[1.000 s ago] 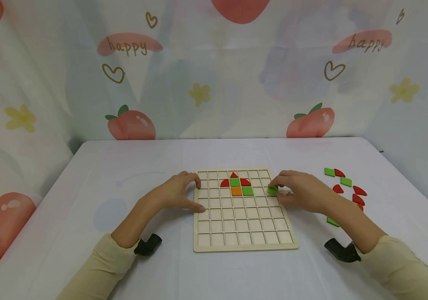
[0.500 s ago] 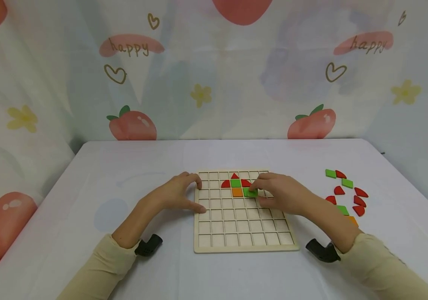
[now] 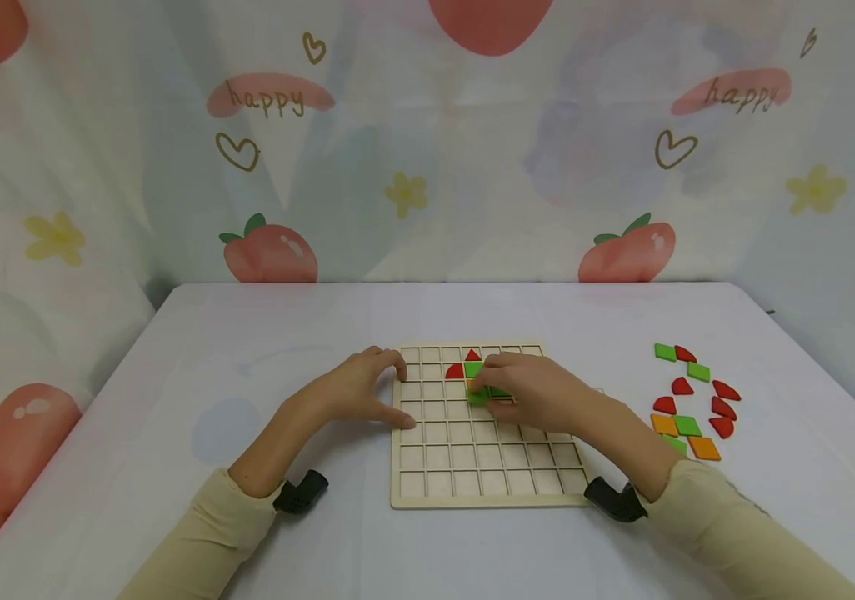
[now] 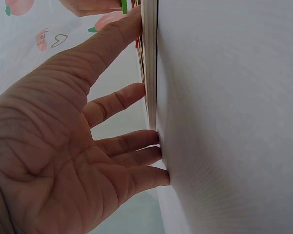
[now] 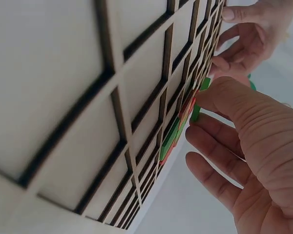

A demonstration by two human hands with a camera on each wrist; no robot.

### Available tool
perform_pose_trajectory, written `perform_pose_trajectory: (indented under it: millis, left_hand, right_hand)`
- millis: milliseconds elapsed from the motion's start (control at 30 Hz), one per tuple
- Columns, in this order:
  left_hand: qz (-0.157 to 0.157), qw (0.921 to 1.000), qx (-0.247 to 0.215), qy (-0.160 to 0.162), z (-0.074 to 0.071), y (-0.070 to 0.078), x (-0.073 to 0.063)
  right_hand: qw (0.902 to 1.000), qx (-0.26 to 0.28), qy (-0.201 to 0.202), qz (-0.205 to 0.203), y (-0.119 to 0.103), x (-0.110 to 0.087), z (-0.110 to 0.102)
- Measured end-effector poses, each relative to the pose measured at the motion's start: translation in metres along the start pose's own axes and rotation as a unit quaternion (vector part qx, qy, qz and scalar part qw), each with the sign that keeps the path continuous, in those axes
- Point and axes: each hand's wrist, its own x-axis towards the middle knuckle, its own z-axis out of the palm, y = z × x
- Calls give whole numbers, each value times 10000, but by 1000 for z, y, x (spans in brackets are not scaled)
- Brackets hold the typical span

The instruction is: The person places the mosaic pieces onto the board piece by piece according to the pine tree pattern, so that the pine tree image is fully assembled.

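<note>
A wooden grid board [image 3: 487,502] lies on the table, with a red triangle [image 3: 472,355], a red quarter-circle [image 3: 455,371] and a green square [image 3: 473,368] in its upper cells. My right hand [image 3: 540,392] pinches another green square tile [image 3: 477,398] between thumb and fingers, just over the board; in the right wrist view that tile [image 5: 196,113] is tilted on edge. Behind this hand the orange square is mostly hidden, as is the right red quarter-circle. At the board's left edge, my left hand [image 3: 352,387] rests with spread fingers, thumb touching the rim [image 4: 150,63].
Loose pieces lie on the table right of the board: several red quarter-circles [image 3: 725,390], several green squares [image 3: 698,372] and orange squares [image 3: 704,448]. A patterned cloth [image 3: 442,233] hangs behind the table. Each wrist carries a black camera mount [image 3: 302,492].
My right hand has carried the green tile leftward from the board's right edge to the orange square's area. More loose pieces show beside its forearm. The left hand stays at the board's edge.
</note>
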Motion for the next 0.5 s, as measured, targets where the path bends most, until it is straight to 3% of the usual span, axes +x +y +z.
perform_pose_trajectory:
  millis: [233,500]
  left_hand:
    - [61,10000,-32,-16,0,1,0]
    - [21,10000,-24,-44,-1,1,-2]
  right_hand:
    - [9998,-105,-171,80,-1,9,2]
    - [9996,-208,-165,-140,-3,22,4]
